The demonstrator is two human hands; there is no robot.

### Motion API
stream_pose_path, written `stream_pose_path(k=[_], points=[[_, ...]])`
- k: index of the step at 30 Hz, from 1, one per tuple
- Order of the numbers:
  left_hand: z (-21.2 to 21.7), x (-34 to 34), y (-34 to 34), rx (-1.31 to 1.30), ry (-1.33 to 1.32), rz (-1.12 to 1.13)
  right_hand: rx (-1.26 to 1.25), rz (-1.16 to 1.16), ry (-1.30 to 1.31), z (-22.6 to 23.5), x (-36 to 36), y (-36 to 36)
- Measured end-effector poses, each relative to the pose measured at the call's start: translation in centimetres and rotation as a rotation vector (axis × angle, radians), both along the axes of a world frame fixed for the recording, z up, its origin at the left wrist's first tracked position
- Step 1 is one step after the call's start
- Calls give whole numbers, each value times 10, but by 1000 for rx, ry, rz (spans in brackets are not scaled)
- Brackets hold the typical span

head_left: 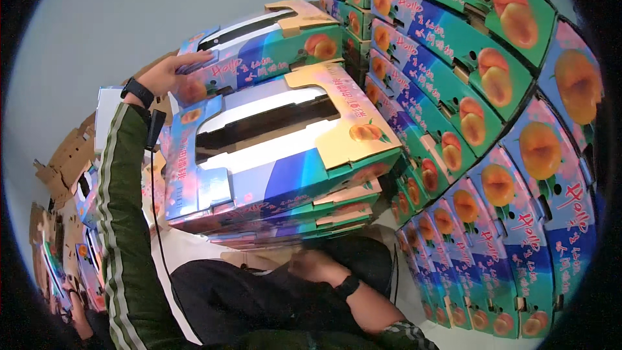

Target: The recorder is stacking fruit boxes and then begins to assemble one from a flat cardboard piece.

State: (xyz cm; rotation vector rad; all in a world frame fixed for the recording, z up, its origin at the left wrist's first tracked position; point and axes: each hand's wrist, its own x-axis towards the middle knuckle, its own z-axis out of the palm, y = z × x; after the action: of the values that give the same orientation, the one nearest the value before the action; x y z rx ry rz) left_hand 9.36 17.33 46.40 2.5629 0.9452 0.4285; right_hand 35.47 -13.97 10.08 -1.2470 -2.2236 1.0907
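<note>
My left hand [170, 72] presses flat against the left end of a colourful fruit box [265, 42] tilted up at the top of a pile. Below it lies a second box [272, 149] of the same kind, with a white and black window panel, on a stack of flattened boxes [291, 220]. My right hand [312, 264] is low in front of my lap, fingers curled under the bottom edge of that stack; whether it grips anything I cannot tell. Both wrists wear black bands.
A tall wall of stacked fruit boxes [479, 123] with peach pictures fills the right side. Loose brown cardboard pieces and more printed flats [65, 175] lie at the left. A thin black cable [159, 220] hangs down from my left sleeve.
</note>
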Motion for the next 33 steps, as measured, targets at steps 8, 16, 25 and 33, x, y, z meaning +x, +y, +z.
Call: stream_pose_path(k=[8, 16, 25, 33], points=[[-9, 11, 1, 116, -28, -23, -50, -5, -35, -5, 2, -1], [-37, -7, 0, 436, -171, 79, -68, -37, 89, -10, 4, 7], [-127, -83, -136, -185, -702, 305, -329, -144, 356, -20, 13, 23], [-219, -29, -247, -257, -1003, 256, 15, -217, 94, 36, -6, -21]])
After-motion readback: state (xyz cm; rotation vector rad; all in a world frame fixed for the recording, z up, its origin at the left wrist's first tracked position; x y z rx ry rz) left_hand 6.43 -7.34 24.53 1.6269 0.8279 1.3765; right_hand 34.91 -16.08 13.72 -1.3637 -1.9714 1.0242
